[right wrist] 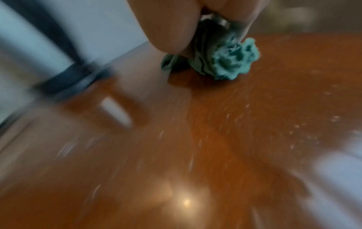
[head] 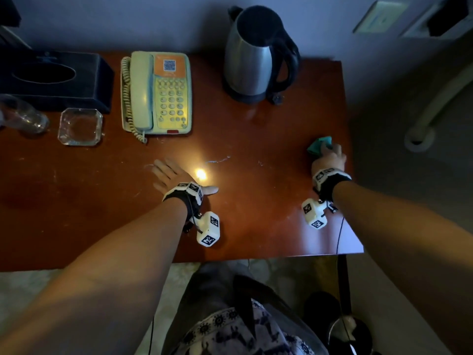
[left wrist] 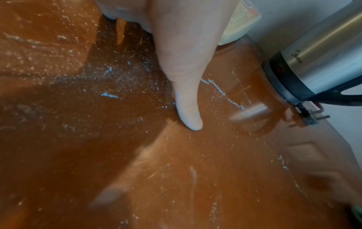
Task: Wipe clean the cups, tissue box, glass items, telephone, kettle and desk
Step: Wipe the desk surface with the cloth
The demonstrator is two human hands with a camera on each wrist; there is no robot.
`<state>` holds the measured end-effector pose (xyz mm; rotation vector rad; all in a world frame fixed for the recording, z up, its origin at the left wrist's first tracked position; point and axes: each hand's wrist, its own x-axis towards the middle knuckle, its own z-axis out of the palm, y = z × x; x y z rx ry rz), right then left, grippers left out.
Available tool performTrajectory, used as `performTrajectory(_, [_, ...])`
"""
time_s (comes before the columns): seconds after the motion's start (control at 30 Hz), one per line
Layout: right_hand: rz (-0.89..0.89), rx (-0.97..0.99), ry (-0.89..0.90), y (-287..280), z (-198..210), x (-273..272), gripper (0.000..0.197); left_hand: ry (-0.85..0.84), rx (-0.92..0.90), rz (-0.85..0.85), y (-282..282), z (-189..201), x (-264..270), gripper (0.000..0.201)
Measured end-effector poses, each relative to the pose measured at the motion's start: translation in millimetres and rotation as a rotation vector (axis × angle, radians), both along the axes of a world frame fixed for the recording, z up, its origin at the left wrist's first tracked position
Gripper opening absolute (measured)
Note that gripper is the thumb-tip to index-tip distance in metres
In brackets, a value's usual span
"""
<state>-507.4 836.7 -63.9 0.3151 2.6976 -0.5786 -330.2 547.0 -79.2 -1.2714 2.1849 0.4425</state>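
Note:
My right hand (head: 329, 156) grips a bunched teal cloth (head: 320, 145) (right wrist: 229, 62) and presses it on the brown desk (head: 256, 201) near its right edge. My left hand (head: 174, 175) lies flat and open on the desk's middle, thumb (left wrist: 188, 96) stretched out on the dusty wood. At the back stand a steel kettle (head: 256, 55) (left wrist: 317, 58), a cream telephone (head: 158, 93) and a dark tissue box (head: 53, 80). A glass ashtray (head: 80, 126) and a clear glass cup (head: 23, 116) sit at the left.
White and blue scratch-like marks (head: 217, 160) and dust streak the desk in front of the telephone. The kettle's plug (head: 277, 98) lies by its base. The desk's right edge (head: 350, 175) is close to my right hand; a round dark bin (head: 348, 334) stands below.

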Motion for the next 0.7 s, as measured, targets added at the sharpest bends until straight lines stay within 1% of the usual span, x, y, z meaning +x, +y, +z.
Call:
performTrajectory(0.07, [0.139,0.009,-0.007,-22.7,-4.1,10.6,0.064,0.006,-0.015,0.008,0.2,1.1,-0.3,0.167])
performTrajectory(0.13, [0.327,0.038,0.006,-53.1,-8.1,25.4,0.062,-0.001,-0.013,0.018,-0.4,0.2,-1.9,0.168])
performTrajectory(0.27, [0.616,0.013,0.027,-112.4,-24.6,72.0,0.06,0.025,-0.008,0.007,3.3,0.2,3.7,0.165])
performTrajectory(0.33, [0.739,-0.013,0.008,-132.0,-27.5,91.1,0.065,0.028,-0.011,0.006,7.9,0.8,7.4,0.162])
performTrajectory(0.37, [0.769,-0.037,-0.018,-137.3,-29.0,94.0,0.067,0.022,-0.005,0.012,9.8,1.2,8.9,0.162])
performTrajectory(0.43, [0.702,-0.151,-0.077,-136.0,-28.4,88.2,0.061,0.013,0.017,0.011,14.1,2.1,11.1,0.163])
performTrajectory(0.5, [0.561,-0.219,-0.002,-119.3,-20.6,76.3,0.053,-0.012,0.026,-0.017,19.3,2.9,12.5,0.164])
performTrajectory(0.53, [0.483,-0.208,0.065,-104.1,-16.4,69.6,0.053,-0.02,0.02,-0.032,21.5,2.6,13.0,0.164])
performTrajectory(0.6, [0.328,-0.123,0.176,-64.2,-10.1,57.9,0.056,-0.013,0.003,-0.047,23.6,2.5,14.4,0.163])
performTrajectory(0.63, [0.254,-0.065,0.209,-40.9,-7.6,53.0,0.059,-0.004,0.003,-0.051,23.7,2.8,15.2,0.163])
performTrajectory(0.7, [0.123,0.05,0.199,3.4,-7.2,46.0,0.066,0.013,-0.003,-0.056,23.1,2.4,16.3,0.163])
